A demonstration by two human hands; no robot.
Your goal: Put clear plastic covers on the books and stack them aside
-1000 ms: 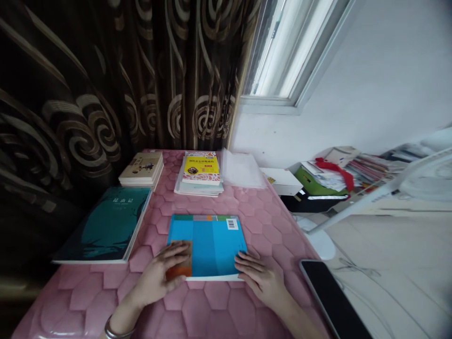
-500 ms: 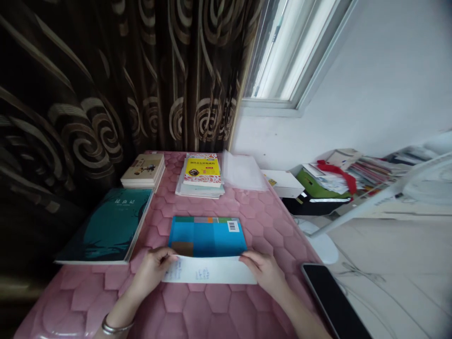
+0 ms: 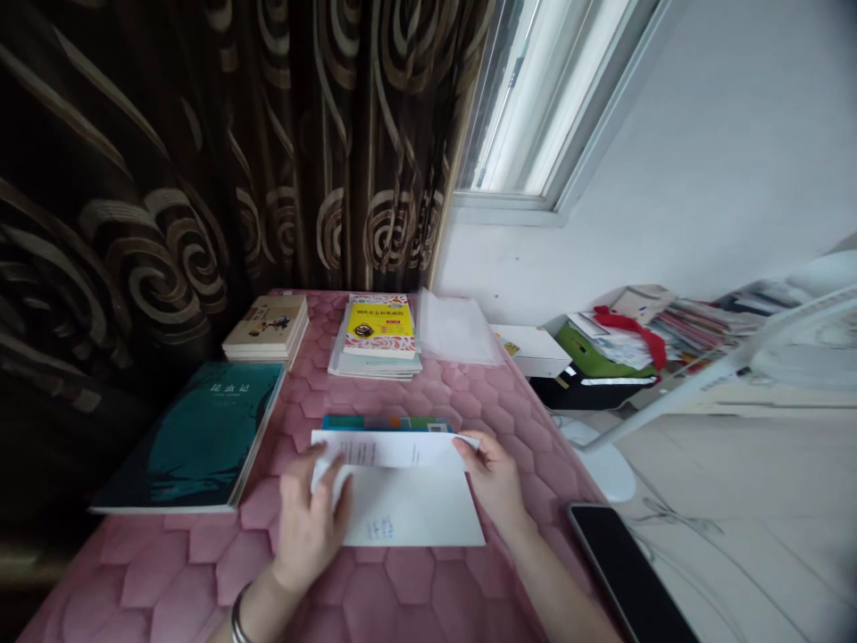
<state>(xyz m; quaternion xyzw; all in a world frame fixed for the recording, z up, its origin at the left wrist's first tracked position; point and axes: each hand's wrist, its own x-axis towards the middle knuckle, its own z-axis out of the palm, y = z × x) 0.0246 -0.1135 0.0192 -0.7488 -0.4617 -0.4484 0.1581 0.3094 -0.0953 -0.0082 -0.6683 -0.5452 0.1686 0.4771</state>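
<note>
The thin blue paperback book (image 3: 408, 513) lies midway on our soft pink quilted mat (image 3: 428, 589), smooth white pages showing, one leaf lifted. Our left hand (image 3: 309, 522) presses flat, fingers spread; our right hand (image 3: 494, 478) pinches the raised leaf's edge. Bare mat lies near us.

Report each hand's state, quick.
Left hand: open, flat on the book.
Right hand: shut on the lifted leaf.

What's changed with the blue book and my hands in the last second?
The blue book's cover has swung up from its near edge, baring a white page. The right hand holds its edge; the left hand now lies flat on the page. The teal book, book stacks and phone stayed put.
</note>
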